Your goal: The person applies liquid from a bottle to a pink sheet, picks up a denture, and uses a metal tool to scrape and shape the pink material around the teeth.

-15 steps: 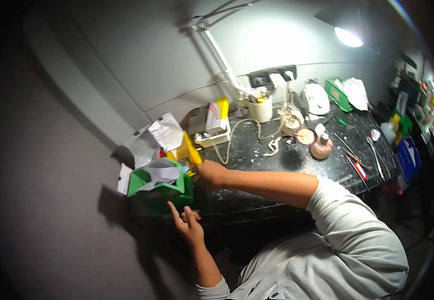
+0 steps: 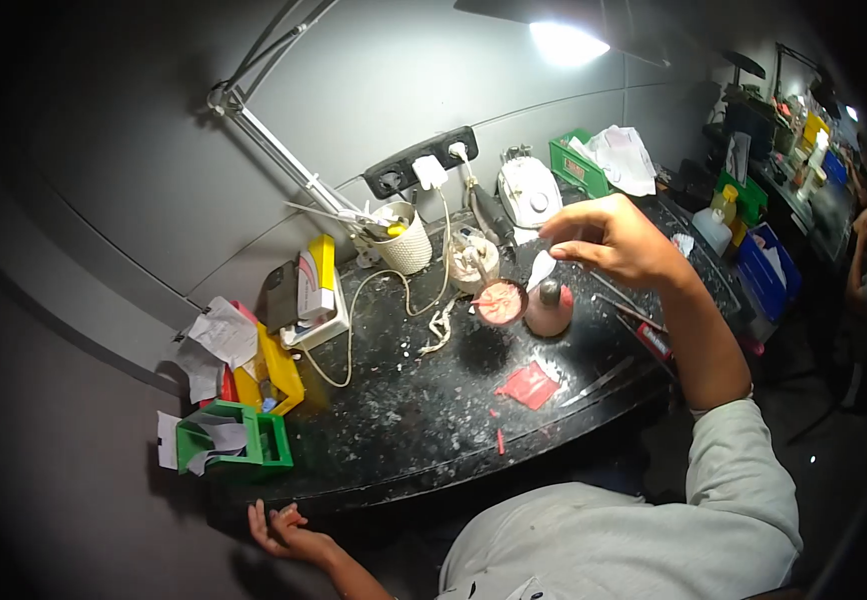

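The right hand [image 2: 609,240] has swung rightward, fingers parted; dipping low, it could topple that bottle [image 2: 551,314]. The left hand [image 2: 289,532] lies loosely spread.

Black table [image 2: 384,425], pink bottle [image 2: 551,320], red sheet [image 2: 529,385]

Wall [image 2: 374,75]: pale grey, thin seams, brightly lit above the tabletop's back edge. Side wall [image 2: 64,420]: darker grey, in shadow, beyond the left edge. Tabletop [image 2: 374,430]: black, white specks, curved front edge. Lamp [image 2: 571,43]: lit, dark shade. Lamp arm [image 2: 279,147]: white, jointed, rising near the back edge. Second bench [image 2: 816,228]: dark, cluttered, beyond the right edge. Floor: dark, details indistinct.
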The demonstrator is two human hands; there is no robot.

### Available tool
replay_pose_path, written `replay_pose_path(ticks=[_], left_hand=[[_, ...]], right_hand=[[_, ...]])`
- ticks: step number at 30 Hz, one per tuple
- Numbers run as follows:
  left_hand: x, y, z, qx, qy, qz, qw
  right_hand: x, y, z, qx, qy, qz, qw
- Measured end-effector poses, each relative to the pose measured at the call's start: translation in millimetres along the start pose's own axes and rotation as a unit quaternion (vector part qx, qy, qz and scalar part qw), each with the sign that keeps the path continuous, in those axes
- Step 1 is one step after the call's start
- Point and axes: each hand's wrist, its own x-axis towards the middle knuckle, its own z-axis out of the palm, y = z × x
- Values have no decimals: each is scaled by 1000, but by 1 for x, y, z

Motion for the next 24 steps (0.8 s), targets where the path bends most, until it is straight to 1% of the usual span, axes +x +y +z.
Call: replay_pose_path(ticks=[2,3,4,5,6,7,8,10,12,14,16,17,18,20,21,22,24], left_hand=[[-32,14,9,-21,31,-10,999],[-47,17,17,-18,39,-17,999],[-61,20,27,-36,25,-14,999],[-72,25,39,-51,10,-9,999],[-80,29,51,-62,-30,9,998],[-88,34,62,-67,-51,10,996],[-92,38,72,-71,-75,13,995],[-100,40,87,-83,-136,50,986],[-102,34,98,-101,-174,79,976],[-108,41,111,-95,-180,63,977],[-113,32,117,-105,-180,72,975],[-116,28,116,-89,-187,45,977],[-118,32,118,-86,-194,23,977],[-119,30,116,-93,-203,30,974],[-119,27,112,-92,-213,34,972],[-118,24,110,-92,-222,38,970],[-117,23,108,-92,-232,50,967]], right_hand=[[17,50,-4,-30,-33,-44,998],[24,68,0,-94,-48,-61,993],[33,84,6,-126,-70,-88,986],[41,96,9,-137,-117,-53,982],[48,100,14,-146,-164,-18,975],[55,114,19,-145,-192,-51,969],[58,123,24,-139,-200,-48,969],[61,132,32,-218,-208,-122,946],[59,132,38,-201,-217,-106,949],[55,131,39,-213,-205,-86,951],[49,136,37,-206,-187,-94,956],[46,137,34,-204,-180,-76,959],[42,139,30,-209,-150,-91,962],[33,144,21,-196,-95,-93,971],[25,139,16,-181,-68,-61,979],[20,142,10,-192,-58,-52,978],[2,128,1,-155,-31,11,987]])
